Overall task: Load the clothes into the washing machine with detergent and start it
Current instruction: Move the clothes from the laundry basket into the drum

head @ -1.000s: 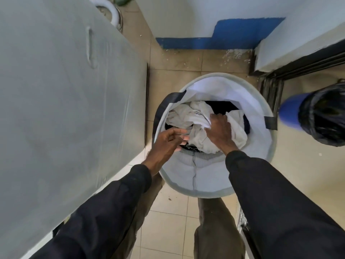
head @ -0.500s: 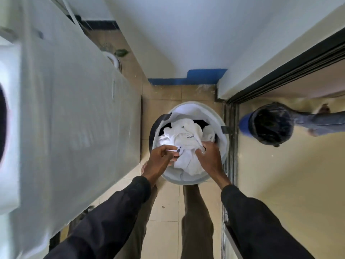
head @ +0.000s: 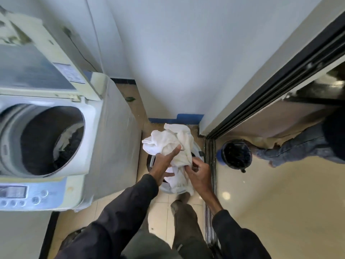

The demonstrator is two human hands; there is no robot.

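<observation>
A bundle of white clothes (head: 171,144) is lifted above the round laundry basket (head: 168,189) on the floor. My left hand (head: 164,161) grips the bundle from below on the left. Lower down on the right, my right hand (head: 197,172) holds its hanging part. The basket is mostly hidden behind the cloth and my hands. At the left stands a top-loading washing machine (head: 104,139) with its lid (head: 37,68) raised. Dark and light clothes (head: 69,144) lie inside its drum. A control panel (head: 28,195) with buttons runs along its near edge.
A sliding-door track (head: 210,165) runs down the floor just right of the basket. Beyond it stands a blue bin with a black liner (head: 236,154), and another person's denim-clad leg (head: 298,148). A white wall with a blue base strip (head: 175,118) is behind the basket.
My hands have lifted the white clothes up out of the basket. The view has risen, and the open washing machine drum has come into sight at the left.
</observation>
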